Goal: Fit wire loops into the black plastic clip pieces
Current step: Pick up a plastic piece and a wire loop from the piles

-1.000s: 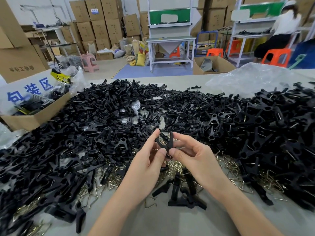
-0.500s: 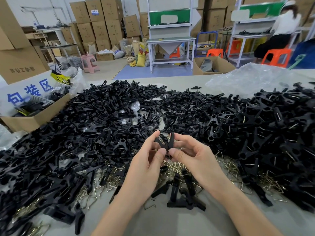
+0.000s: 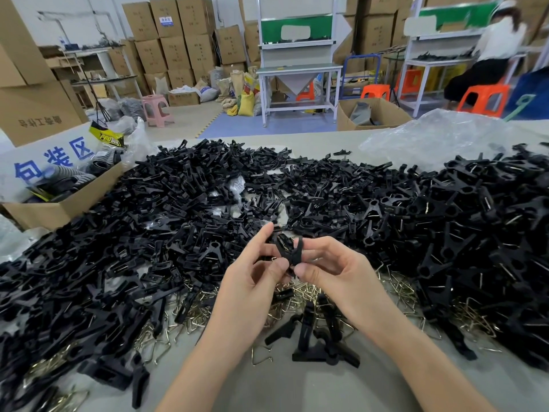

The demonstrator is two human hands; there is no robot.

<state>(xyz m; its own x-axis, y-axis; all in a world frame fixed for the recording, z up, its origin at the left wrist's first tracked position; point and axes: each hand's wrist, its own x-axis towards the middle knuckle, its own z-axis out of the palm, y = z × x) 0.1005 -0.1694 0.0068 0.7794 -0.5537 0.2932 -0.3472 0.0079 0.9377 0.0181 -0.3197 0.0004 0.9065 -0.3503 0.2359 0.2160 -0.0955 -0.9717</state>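
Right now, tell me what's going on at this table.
A person pinches one black clip between the left hand and right hand, above a scatter of wire loops on the table. Whether a loop is seated in it cannot be told. Heaps of black clip pieces lie all around.

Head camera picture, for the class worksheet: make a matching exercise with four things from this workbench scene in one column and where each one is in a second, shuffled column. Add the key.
Things
1. black clip piece
2. wire loops
3. pink stool
4. clear plastic bag

Places
A. on the floor beyond the table, left of centre
B. at the table's far right
C. pinched between the left hand and the right hand
D. scattered on the table near the wrists

Pairs: 1-C, 2-D, 3-A, 4-B
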